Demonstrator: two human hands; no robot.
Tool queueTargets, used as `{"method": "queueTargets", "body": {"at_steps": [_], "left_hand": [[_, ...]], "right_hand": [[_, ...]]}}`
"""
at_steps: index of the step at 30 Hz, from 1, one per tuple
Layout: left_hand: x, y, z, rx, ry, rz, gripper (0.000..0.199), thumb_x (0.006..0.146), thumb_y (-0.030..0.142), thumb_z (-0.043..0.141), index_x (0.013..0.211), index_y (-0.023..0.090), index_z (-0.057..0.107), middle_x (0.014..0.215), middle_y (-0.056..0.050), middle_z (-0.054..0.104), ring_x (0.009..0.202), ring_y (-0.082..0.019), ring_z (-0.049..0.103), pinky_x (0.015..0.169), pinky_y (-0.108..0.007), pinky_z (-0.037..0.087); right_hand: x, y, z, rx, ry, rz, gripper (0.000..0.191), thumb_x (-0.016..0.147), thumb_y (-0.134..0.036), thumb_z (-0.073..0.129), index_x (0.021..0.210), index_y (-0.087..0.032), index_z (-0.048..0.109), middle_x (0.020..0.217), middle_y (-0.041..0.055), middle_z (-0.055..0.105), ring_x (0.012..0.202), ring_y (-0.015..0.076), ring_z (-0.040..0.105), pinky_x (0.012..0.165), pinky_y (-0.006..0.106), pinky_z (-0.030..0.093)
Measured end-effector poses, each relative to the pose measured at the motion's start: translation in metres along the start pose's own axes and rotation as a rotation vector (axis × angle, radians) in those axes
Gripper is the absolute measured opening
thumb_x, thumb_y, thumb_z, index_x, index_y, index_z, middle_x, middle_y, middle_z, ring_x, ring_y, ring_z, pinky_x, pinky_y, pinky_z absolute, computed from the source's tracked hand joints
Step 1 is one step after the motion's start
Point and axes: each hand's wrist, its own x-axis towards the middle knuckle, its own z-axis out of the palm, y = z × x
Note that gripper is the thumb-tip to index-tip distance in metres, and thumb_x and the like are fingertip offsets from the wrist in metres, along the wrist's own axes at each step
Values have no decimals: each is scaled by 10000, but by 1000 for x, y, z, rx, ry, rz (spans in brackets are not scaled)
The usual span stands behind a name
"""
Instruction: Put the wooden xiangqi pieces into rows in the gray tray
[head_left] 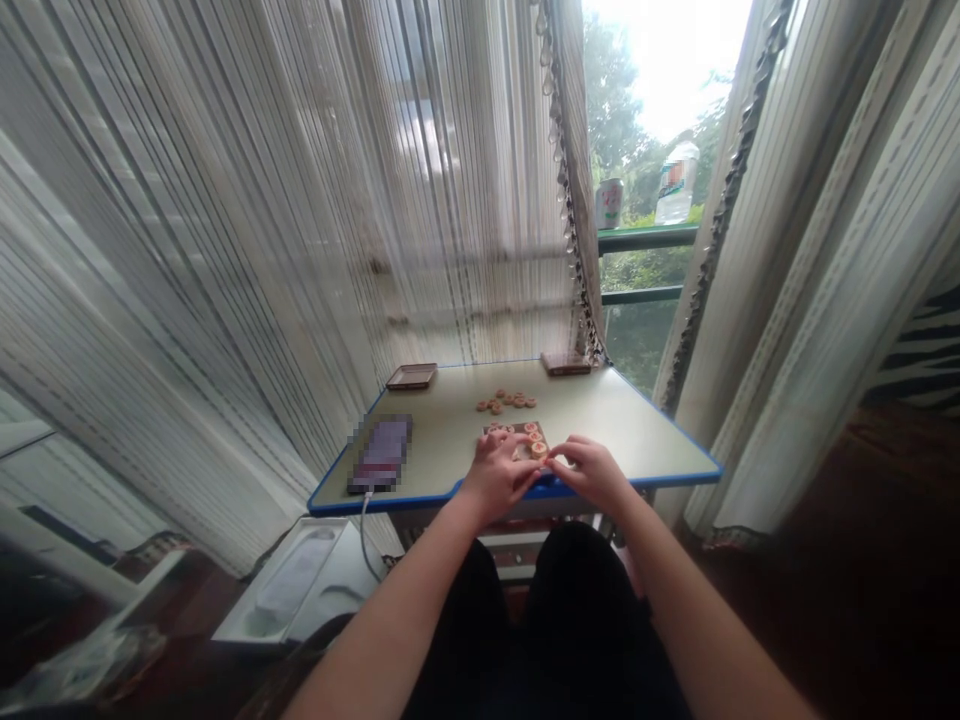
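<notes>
At the table's near edge, both hands meet around round wooden Chinese chess pieces (538, 451) with red markings. My left hand (499, 468) is curled, its index finger and thumb closed about the left side of the nearest piece. From the right, my right hand (594, 470) brings pinched fingertips against the same piece. Beneath the hands lies a brown tray (543, 431), partly covered by my left hand. More pieces (532, 428) sit in it along the right side and at the back. Farther up the table, several loose pieces (496, 408) are scattered.
A shallow brown tray (411, 377) lies at the far left, and a flat brown box (566, 363) at the far right. On the left, a phone (384, 452) has a cable (364, 525) hanging over the blue table edge. Below stands an open white box (289, 580). Curtains (465, 200) hang behind.
</notes>
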Motion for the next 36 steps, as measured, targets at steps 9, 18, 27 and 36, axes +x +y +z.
{"method": "queueTargets", "body": {"at_steps": [9, 18, 27, 36], "left_hand": [[1, 3, -4, -7, -30, -25, 327, 792, 468, 514, 1043, 301, 641, 1240, -30, 490, 1114, -270, 340, 951, -425, 266], [1, 1, -4, -18, -56, -21, 310, 786, 479, 516, 974, 281, 663, 1258, -28, 479, 1124, -268, 334, 960, -422, 252], [2, 2, -5, -31, -41, -34, 297, 781, 474, 526, 965, 292, 672, 1244, -25, 490, 1111, -266, 349, 938, -420, 274], [4, 5, -7, -1, -9, -105, 425, 715, 558, 563, 1042, 297, 642, 1211, -35, 508, 1094, -270, 367, 917, -416, 290]], "right_hand": [[-1, -4, 0, -12, -66, -47, 199, 779, -264, 524, 817, -200, 708, 689, 19, 554, 561, 104, 499, 558, 230, 392], [-4, -4, -1, -25, -71, -59, 177, 775, -256, 516, 789, -189, 679, 691, 19, 547, 605, 118, 506, 595, 241, 398], [-4, -4, -1, -29, -46, -53, 167, 767, -238, 517, 794, -188, 675, 707, 25, 560, 625, 125, 518, 594, 239, 395], [-4, -3, -1, -17, -57, -39, 179, 778, -249, 509, 789, -182, 674, 676, 21, 565, 571, 110, 500, 557, 232, 376]]}}
